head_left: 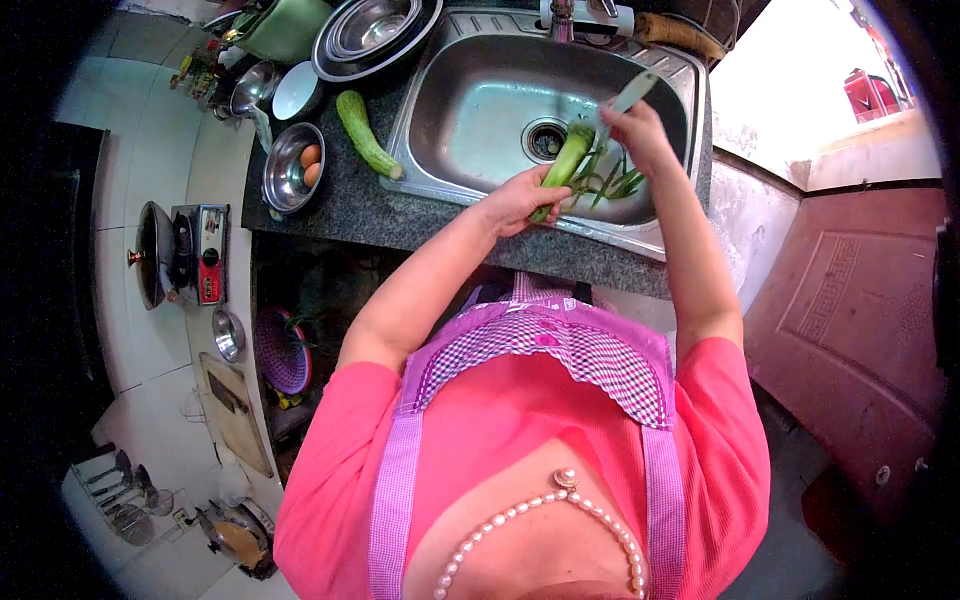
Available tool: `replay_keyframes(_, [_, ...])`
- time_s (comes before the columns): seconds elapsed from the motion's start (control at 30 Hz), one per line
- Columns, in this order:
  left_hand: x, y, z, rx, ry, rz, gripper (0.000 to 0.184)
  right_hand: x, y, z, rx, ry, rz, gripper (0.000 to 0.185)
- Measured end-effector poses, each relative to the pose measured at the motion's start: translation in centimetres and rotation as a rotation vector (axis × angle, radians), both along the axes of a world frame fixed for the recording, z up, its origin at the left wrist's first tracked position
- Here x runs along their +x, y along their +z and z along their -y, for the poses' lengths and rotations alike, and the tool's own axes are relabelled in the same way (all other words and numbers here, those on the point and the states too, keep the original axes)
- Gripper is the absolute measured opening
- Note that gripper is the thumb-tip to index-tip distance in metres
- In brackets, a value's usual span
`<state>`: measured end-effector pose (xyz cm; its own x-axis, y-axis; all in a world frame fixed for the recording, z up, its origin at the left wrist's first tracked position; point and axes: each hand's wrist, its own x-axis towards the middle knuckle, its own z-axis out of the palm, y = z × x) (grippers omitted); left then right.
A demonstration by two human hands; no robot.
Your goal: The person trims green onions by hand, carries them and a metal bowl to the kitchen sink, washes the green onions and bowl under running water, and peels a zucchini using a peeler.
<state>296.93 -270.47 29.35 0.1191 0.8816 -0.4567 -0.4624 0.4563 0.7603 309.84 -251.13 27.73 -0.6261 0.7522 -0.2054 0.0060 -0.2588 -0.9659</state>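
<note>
Over the front of the steel sink (480, 110), my left hand (517, 200) is closed around the lower end of a green gourd (568, 165), which points up and away. My right hand (637, 132) grips a tool with a pale handle (634, 91); its working end is at the gourd's right side and is too blurred to make out. Dark green peel strips (622, 184) lie in the sink below my right hand. A second green gourd (366, 136) rests on the dark counter, left of the sink.
Left on the counter are a metal bowl (280, 185) with two brown eggs (311, 164), a white bowl (297, 92) and stacked metal basins (348, 62). The faucet (563, 20) stands at the sink's back edge. A stove (208, 255) is farther left.
</note>
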Motion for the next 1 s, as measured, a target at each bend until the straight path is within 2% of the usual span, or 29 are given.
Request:
replay_keyframes(0.03, [-0.1,-0.5,0.1,0.023,-0.021,-0.031,0.034,0.1,-0.6,-1.1,-0.069,-0.173,-0.036,0.020])
replay_keyframes(0.07, [-0.2,-0.7,0.1,0.050,-0.040,-0.063,0.037,0.7,-3.3,-3.4,0.009,-0.285,0.021,0.021])
replay_keyframes(0.13, [0.2,1.1,0.2,0.019,-0.004,-0.083,0.040,1.9,-3.5,-4.3,-0.167,-0.472,-0.028,0.020])
replay_keyframes(0.23, [0.0,1.2,0.4,-0.012,0.057,0.023,0.044,2.5,-1.8,-1.7,-0.094,-0.356,-0.034,0.018])
replay_keyframes(0.27, [-0.1,0.8,0.2,-0.018,0.073,0.081,0.046,2.4,-1.2,-0.3,-0.113,-0.299,-0.121,0.021])
replay_keyframes(0.33, [-0.3,0.0,-0.3,-0.056,0.117,0.149,0.045,2.1,1.0,2.3,-0.139,-0.098,-0.118,0.024])
replay_keyframes(0.43, [-0.3,-0.1,-0.9,-0.085,0.122,0.158,0.042,1.4,2.1,4.8,-0.016,0.269,-0.094,0.024])
replay_keyframes(0.53, [-0.2,-0.1,-1.6,-0.085,0.105,0.142,0.039,0.2,0.5,3.7,-0.007,0.235,-0.105,0.023])
replay_keyframes(0.67, [-0.8,0.9,-0.8,-0.093,0.042,0.118,0.039,-0.3,-2.7,-1.5,0.098,-0.156,-0.042,0.022])
replay_keyframes(0.77, [-0.5,1.2,-0.2,-0.115,0.057,0.138,0.037,0.7,-2.6,-2.9,0.068,-0.363,-0.047,0.022])
replay_keyframes(0.8, [-0.7,0.8,-0.2,-0.126,0.082,0.122,0.037,0.9,-2.5,-2.9,-0.005,-0.329,-0.169,0.023])
replay_keyframes(0.87, [-0.7,0.2,-0.3,-0.149,0.122,0.100,0.037,1.6,-0.4,-1.4,-0.080,-0.185,-0.191,0.025])
replay_keyframes(0.93, [-0.4,0.4,-0.5,-0.146,0.110,0.040,0.037,1.7,1.6,1.0,-0.140,-0.019,-0.149,0.026])
replay_keyframes(1.0, [-0.2,1.1,-0.8,-0.139,0.098,-0.031,0.038,1.7,0.9,1.9,-0.069,0.263,-0.037,0.025])
